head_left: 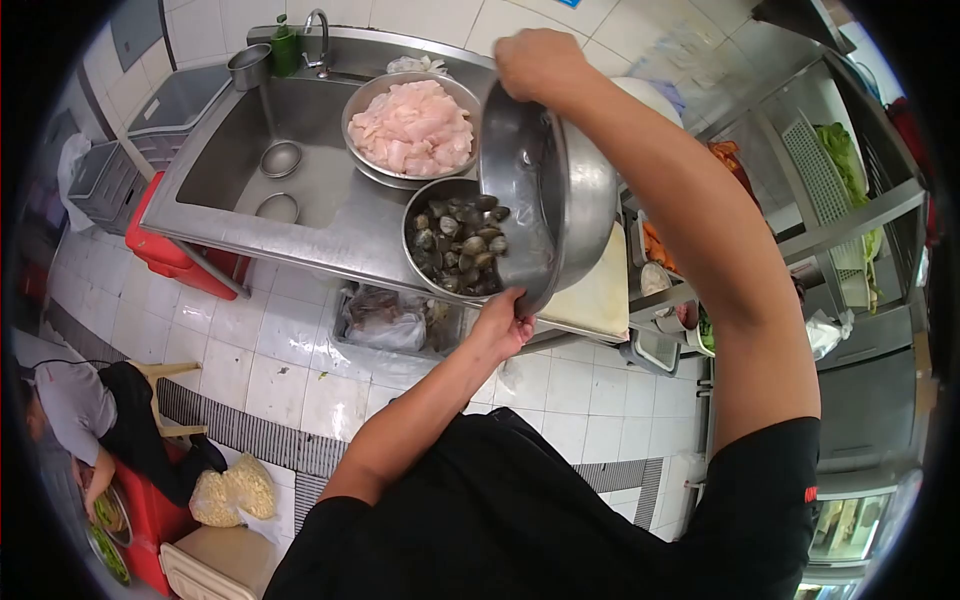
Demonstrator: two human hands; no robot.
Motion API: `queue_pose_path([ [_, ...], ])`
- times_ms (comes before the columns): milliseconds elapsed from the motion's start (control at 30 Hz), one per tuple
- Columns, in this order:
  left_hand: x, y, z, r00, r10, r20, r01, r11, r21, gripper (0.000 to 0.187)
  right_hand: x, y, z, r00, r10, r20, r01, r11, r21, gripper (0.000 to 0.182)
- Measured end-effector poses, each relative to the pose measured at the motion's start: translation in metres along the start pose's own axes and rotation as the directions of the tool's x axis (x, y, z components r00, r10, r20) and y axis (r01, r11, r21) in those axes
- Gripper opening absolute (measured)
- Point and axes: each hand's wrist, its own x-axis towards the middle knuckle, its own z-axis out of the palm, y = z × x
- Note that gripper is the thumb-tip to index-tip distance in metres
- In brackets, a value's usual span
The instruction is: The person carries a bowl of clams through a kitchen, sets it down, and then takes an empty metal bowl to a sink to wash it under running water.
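Note:
A large stainless steel bowl [585,215] is tilted on its side, its mouth turned toward a smaller steel bowl [408,232] of clams [460,245]. My right hand [540,65] grips the large bowl's far rim, fingers closed over it. On the near rim, my left hand [503,322] is closed with the thumb showing. The clams lie heaped in the smaller bowl, right under the tilted edge. Just behind stands another steel bowl [352,140] piled with pale raw meat slices [415,128].
A steel sink [225,165] with a faucet [318,45] lies to the left, beside a green bottle [285,50]. A cutting board [600,290] sits at right, near a metal rack [850,225] of vegetables. At lower left, a person [90,410] handles greens.

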Motion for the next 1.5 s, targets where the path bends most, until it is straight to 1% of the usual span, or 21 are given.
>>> queue_pose_path([
  [200,0.013,-0.016,0.032,0.979,0.006,0.203,0.013,0.996,-0.090,0.016,-0.020,-0.056,-0.048,0.987,-0.142,-0.073,0.139,0.989,-0.047,0.021],
  [300,0.018,-0.022,0.037,0.986,0.030,0.166,-0.015,0.996,-0.088,0.016,-0.027,-0.061,-0.051,0.991,-0.134,-0.024,0.132,0.989,-0.060,0.020],
  [400,0.039,-0.010,0.022,0.987,0.082,0.136,-0.076,0.996,-0.052,0.015,-0.021,-0.016,-0.033,0.988,-0.052,-0.147,0.051,0.999,-0.013,0.018],
  [433,0.036,-0.006,0.019,0.988,0.084,0.131,-0.078,0.995,-0.054,0.015,-0.032,-0.001,-0.047,0.997,-0.022,-0.075,0.015,0.995,-0.095,0.017],
  [567,0.004,0.011,0.024,0.978,0.181,0.102,-0.189,0.979,0.076,0.015,-0.055,0.120,0.024,0.918,0.396,0.039,-0.397,0.916,0.054,0.028],
  [600,-0.006,0.013,0.023,0.968,0.213,0.134,-0.228,0.967,0.111,0.018,-0.065,0.170,0.068,0.934,0.357,0.030,-0.356,0.917,0.181,0.033],
  [633,-0.016,0.016,0.021,0.968,0.216,0.132,-0.231,0.966,0.113,0.018,-0.091,0.197,0.081,0.923,0.340,0.183,-0.386,0.831,0.401,0.039],
  [667,-0.025,0.021,0.016,0.966,0.191,0.175,-0.225,0.953,0.203,0.019,-0.121,0.230,0.122,0.924,0.363,0.122,-0.372,0.771,0.518,0.039],
  [700,-0.034,0.023,0.006,0.964,0.158,0.214,-0.218,0.931,0.292,0.022,-0.158,0.218,0.117,0.837,0.472,0.276,-0.501,0.459,0.734,0.034],
  [733,-0.043,0.026,-0.008,0.969,0.216,0.123,-0.248,0.880,0.406,0.027,-0.190,0.224,0.128,0.758,0.545,0.358,-0.607,0.392,0.691,0.031],
  [767,-0.053,0.028,-0.023,0.959,0.280,0.041,-0.260,0.813,0.521,0.034,-0.224,0.220,0.143,0.635,0.648,0.420,-0.621,0.106,0.776,0.026],
  [833,-0.057,0.025,-0.066,0.810,0.573,-0.125,-0.422,0.718,0.554,0.048,-0.298,0.242,0.205,0.509,0.682,0.525,-0.636,-0.113,0.764,0.020],
  [867,-0.057,0.033,-0.069,0.813,0.569,-0.123,-0.414,0.713,0.566,0.048,-0.335,0.251,0.251,0.463,0.684,0.564,-0.619,-0.205,0.758,0.017],
  [933,-0.055,0.047,-0.066,0.729,0.601,-0.326,-0.388,0.757,0.526,0.060,-0.383,0.216,0.287,0.317,0.652,0.689,-0.406,-0.563,0.720,0.019],
  [1000,-0.036,0.062,-0.054,0.779,0.543,-0.314,-0.325,0.778,0.538,0.057,-0.418,0.186,0.334,0.309,0.547,0.778,-0.191,-0.766,0.614,0.023],
  [1067,-0.002,0.080,-0.063,0.903,0.371,-0.217,-0.247,0.861,0.446,0.049,-0.436,0.151,0.378,0.244,0.585,0.774,-0.073,-0.784,0.616,0.025],
  [1167,0.007,0.099,-0.065,0.950,0.291,-0.110,-0.227,0.891,0.393,0.047,-0.430,0.083,0.378,0.089,0.686,0.722,-0.064,-0.719,0.692,0.025],
  [1233,0.004,0.102,-0.062,0.939,0.322,-0.121,-0.233,0.854,0.465,0.046,-0.421,0.057,0.404,0.017,0.798,0.602,0.015,-0.602,0.798,0.040],
  [1367,-0.020,0.084,-0.076,0.929,0.312,-0.200,-0.208,0.886,0.414,0.047,-0.408,0.016,0.393,-0.028,0.802,0.597,0.082,-0.593,0.801,0.035],
  [1433,-0.039,0.074,-0.076,0.908,0.351,-0.228,-0.251,0.893,0.374,0.047,-0.405,0.019,0.336,0.132,0.475,0.870,0.166,-0.876,0.453,0.042],
  [1500,-0.060,0.062,-0.079,0.908,0.368,-0.199,-0.254,0.863,0.437,0.048,-0.442,0.011,0.340,0.152,0.469,0.870,0.042,-0.882,0.469,0.053],
])
